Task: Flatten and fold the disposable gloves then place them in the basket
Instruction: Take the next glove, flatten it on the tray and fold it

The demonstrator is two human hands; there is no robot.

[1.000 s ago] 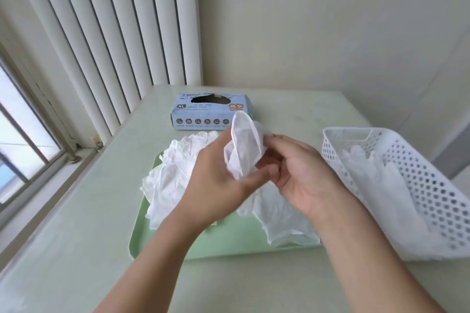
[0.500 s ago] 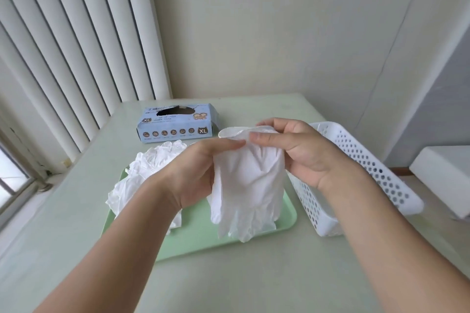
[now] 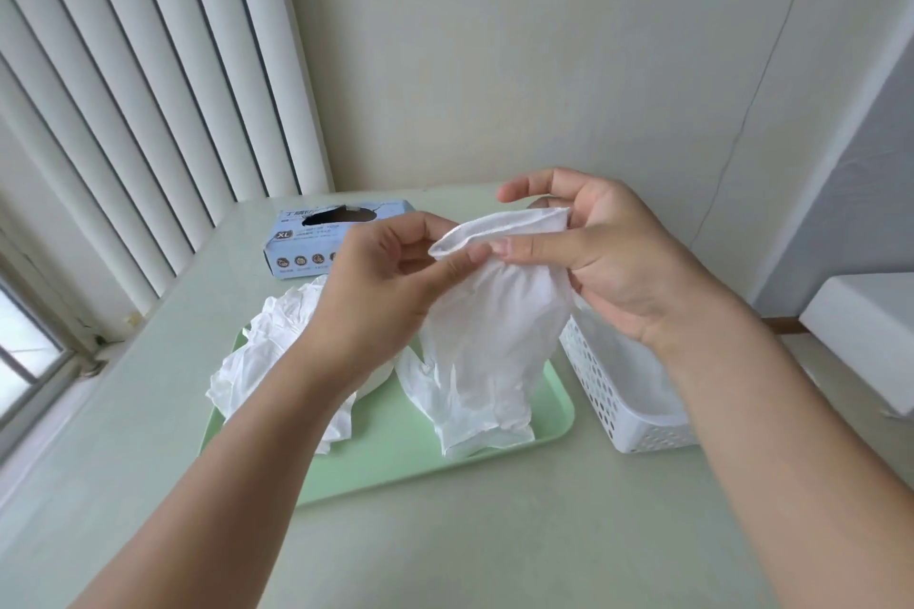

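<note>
Hands meet above the desk (image 3: 470,534), sharing one white disposable glove (image 3: 487,336) that hangs cuff up, its fingers dangling down over the pale green tray (image 3: 395,455). Left hand (image 3: 381,292) has a narrow grip, thumb and forefinger pinching the left side of the cuff rim. Right hand (image 3: 608,257) holds the cuff's right side: its thumb presses across the front of the rim, and the other fingers reach behind it, the uppermost one stretched out straight above the cuff. Between the two grips the cuff mouth gapes slightly.

On the tray's left half lies a crumpled heap of white gloves (image 3: 277,361), partly hidden behind the left forearm. Just right of the tray stands the white perforated basket (image 3: 608,406), with white material inside, mostly hidden by the right wrist. At the desk's far side sits a blue glove box (image 3: 306,247) marked XL, its oval opening facing up. White vertical blinds (image 3: 148,89) hang at the left.
</note>
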